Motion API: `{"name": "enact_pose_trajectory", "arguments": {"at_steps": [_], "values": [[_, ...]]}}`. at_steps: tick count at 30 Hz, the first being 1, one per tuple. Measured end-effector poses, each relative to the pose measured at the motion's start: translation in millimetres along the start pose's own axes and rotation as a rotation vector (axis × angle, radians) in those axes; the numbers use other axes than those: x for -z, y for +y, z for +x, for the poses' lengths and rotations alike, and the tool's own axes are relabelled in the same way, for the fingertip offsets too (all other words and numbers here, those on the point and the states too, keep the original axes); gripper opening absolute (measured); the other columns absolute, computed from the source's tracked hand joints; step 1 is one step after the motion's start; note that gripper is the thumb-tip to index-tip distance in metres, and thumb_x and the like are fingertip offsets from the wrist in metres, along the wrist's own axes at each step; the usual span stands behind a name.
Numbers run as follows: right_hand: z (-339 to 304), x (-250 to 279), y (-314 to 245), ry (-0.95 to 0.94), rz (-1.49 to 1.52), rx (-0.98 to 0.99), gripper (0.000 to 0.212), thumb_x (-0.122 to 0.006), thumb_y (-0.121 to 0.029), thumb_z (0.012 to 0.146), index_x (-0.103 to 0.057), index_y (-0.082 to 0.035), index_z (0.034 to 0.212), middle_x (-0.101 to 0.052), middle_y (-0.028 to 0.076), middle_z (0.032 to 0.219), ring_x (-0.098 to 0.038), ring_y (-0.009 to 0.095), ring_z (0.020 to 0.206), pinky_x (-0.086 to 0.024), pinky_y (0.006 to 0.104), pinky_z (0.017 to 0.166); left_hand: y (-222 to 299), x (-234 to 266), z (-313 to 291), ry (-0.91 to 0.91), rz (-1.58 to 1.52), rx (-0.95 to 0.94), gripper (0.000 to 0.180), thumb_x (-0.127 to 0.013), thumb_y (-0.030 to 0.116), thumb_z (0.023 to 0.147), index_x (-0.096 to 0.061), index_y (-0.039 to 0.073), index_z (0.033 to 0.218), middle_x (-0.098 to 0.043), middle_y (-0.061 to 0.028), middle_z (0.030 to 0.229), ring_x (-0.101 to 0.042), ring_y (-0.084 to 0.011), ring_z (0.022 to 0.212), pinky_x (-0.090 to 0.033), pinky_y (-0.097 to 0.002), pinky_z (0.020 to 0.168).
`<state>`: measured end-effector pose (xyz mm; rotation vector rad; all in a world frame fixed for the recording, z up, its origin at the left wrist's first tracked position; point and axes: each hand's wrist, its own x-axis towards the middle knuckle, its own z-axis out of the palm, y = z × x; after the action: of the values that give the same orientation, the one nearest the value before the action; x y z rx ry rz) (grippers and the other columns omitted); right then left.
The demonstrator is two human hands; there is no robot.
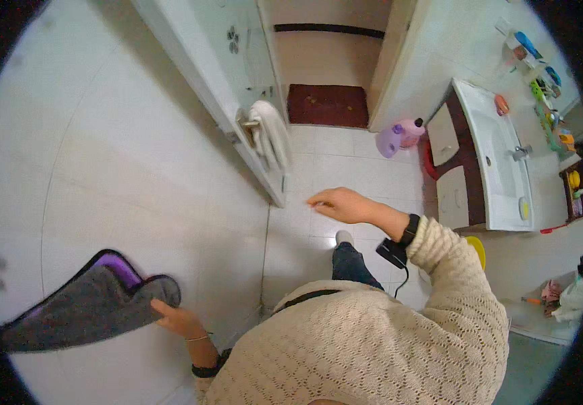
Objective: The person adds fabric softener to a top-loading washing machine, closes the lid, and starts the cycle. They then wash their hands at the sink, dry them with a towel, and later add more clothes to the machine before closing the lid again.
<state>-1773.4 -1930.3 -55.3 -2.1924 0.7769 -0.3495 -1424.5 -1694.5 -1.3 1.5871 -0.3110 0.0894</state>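
My left hand [182, 322] grips a soft grey cloth [89, 310] by its right end. The cloth has black edging, and its purple underside [121, 268] shows along a fold. It stretches out to the left, in front of the white tiled wall. My right hand [340, 204] is held out at mid-height over the floor, nearest the open door's edge. Its fingers are loosely bent and a little apart, and I see nothing in them. A black band circles that wrist, and a small black box with a cord hangs by it.
A white towel [270, 135] hangs on the handle of the open door [203, 81]. Beyond lies a dark red mat [328, 106]. To the right, a purple bottle [390, 142] and a pink bottle [411, 133] stand beside the washbasin cabinet [453, 196]. A yellow basin [476, 251] shows behind my right sleeve.
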Motion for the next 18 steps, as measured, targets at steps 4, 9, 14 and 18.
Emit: {"name": "enact_pose_trajectory", "arguments": {"at_steps": [4, 9, 14, 18], "values": [[-103.7, 29.4, 101.9, 0.198, 0.222, -0.514, 0.036, -0.055, -0.025, 0.095, -0.057, -0.001, 0.122, -0.066, 0.012, 0.104, -0.063, 0.017, 0.088, -0.050, 0.0307, 0.080, -22.7, -48.5, -13.3, -0.357, -0.039, 0.082, 0.042, -0.048, 0.027, 0.097, -0.052, -0.008, 0.120, -0.057, -0.0142, 0.119, -0.058, -0.0241, 0.103, -0.048, -0.0352, 0.086], [-182.7, 79.5, 160.6, 0.357, 0.401, -0.804, 0.040, -0.057, -0.028, 0.093, -0.058, -0.001, 0.122, -0.067, 0.012, 0.103, -0.066, 0.019, 0.086, -0.051, 0.0323, 0.078, -66.3, -156.0, -59.7, -0.785, 0.116, 0.066, 0.032, -0.053, 0.021, 0.096, -0.057, 0.000, 0.118, -0.057, -0.0097, 0.120, -0.056, -0.0207, 0.105, -0.047, -0.0312, 0.084], [-229.2, 150.9, 216.4, 0.574, 0.587, -0.836, 0.042, -0.056, -0.027, 0.094, -0.053, -0.002, 0.127, -0.066, 0.008, 0.104, -0.064, 0.017, 0.090, -0.050, 0.0304, 0.077, -32.6, -306.4, -137.5, -1.179, 0.057, -0.014, 0.025, -0.055, 0.017, 0.095, -0.059, 0.002, 0.114, -0.058, -0.0092, 0.117, -0.056, -0.0185, 0.103, -0.047, -0.0293, 0.085], [-218.6, 187.8, 240.8, 0.662, 0.509, -0.856, 0.042, -0.058, -0.027, 0.093, -0.054, -0.001, 0.126, -0.066, 0.010, 0.104, -0.065, 0.018, 0.089, -0.050, 0.0306, 0.078, -25.8, -402.2, -160.2, -1.364, -0.002, -0.218, 0.020, -0.057, 0.013, 0.093, -0.060, 0.004, 0.110, -0.058, -0.0096, 0.118, -0.057, -0.0183, 0.103, -0.047, -0.0286, 0.087]]}}
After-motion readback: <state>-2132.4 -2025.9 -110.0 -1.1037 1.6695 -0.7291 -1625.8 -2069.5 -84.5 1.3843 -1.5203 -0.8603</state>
